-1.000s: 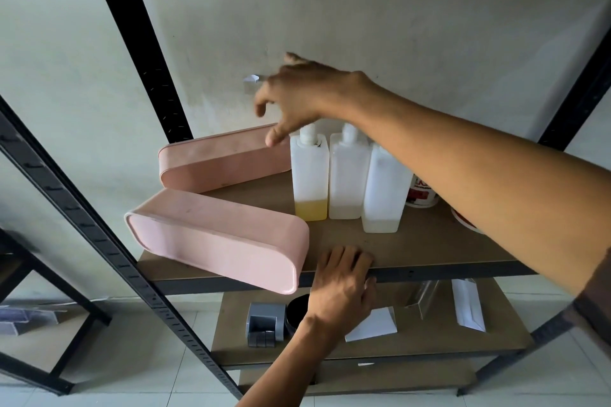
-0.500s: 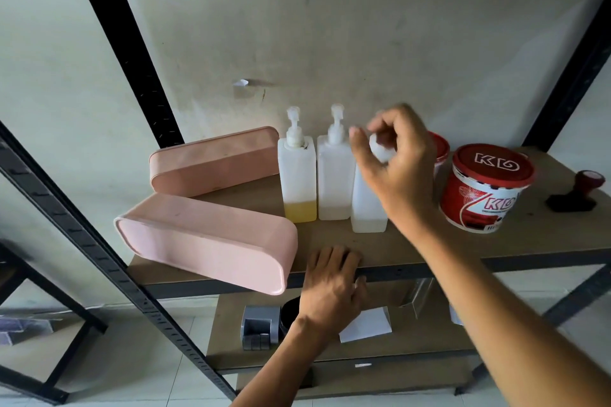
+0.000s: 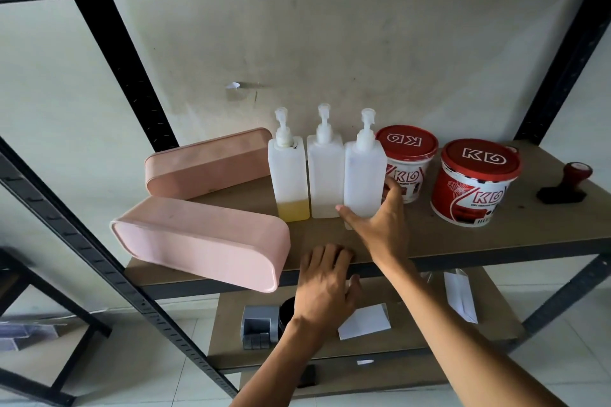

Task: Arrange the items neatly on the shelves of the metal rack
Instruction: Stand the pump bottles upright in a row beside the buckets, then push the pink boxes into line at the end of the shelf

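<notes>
Three white pump bottles stand in a row on the rack's wooden shelf (image 3: 496, 238): the left bottle (image 3: 289, 175) with yellow liquid at its bottom, the middle bottle (image 3: 325, 175) and the right bottle (image 3: 363, 175). My right hand (image 3: 377, 228) grips the right bottle near its base, thumb on its left side and fingers behind its right side. My left hand (image 3: 325, 287) rests flat on the shelf's front edge. Two pink oblong boxes lie to the left, the rear box (image 3: 208, 162) behind and the front box (image 3: 198, 241) overhanging the shelf edge.
Two red-lidded tubs, one (image 3: 408, 149) right behind the bottles and one (image 3: 476, 182) further right, then a stamp (image 3: 567, 185) near the right end. On the lower shelf lie a grey holder (image 3: 259, 327), a white paper (image 3: 363, 320) and an envelope (image 3: 459, 294). Black rack posts (image 3: 125, 76) frame the shelf.
My right hand came away from above the left bottles, moved right, then dropped to the base of the right bottle. The left hand stayed on the shelf edge.
</notes>
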Demonstrator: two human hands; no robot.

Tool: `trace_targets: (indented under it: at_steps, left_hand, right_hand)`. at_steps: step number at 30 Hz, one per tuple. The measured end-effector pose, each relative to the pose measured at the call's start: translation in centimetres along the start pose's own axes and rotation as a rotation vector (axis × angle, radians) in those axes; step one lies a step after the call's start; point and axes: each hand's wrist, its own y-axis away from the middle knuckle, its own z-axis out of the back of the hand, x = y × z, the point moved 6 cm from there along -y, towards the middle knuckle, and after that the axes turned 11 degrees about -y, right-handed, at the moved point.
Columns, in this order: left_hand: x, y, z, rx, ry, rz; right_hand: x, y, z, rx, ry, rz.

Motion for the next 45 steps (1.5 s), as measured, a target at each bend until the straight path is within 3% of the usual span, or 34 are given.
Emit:
trace_targets:
  at_steps: [25, 30, 39, 45]
  left_hand:
    - [0.0, 0.3, -0.1, 0.045, 0.016, -0.013]
    - [-0.2, 0.8, 0.4, 0.043, 0.033, -0.04]
    - [-0.5, 2.3, 0.2, 0.183, -0.015, -0.065]
    - [-0.4, 2.8, 0.5, 0.299, 0.028, -0.034]
  right_hand:
    - [-0.7, 0.9, 0.1, -0.042, 0.063, 0.028]
    - [-0.5, 3.6, 1.6, -0.117, -0.068, 0.049]
    - [4.6, 6.0, -0.9, 0.176, -0.198, 0.341]
    - [7.6, 7.0, -3.8, 0.455, -0.123, 0.394]
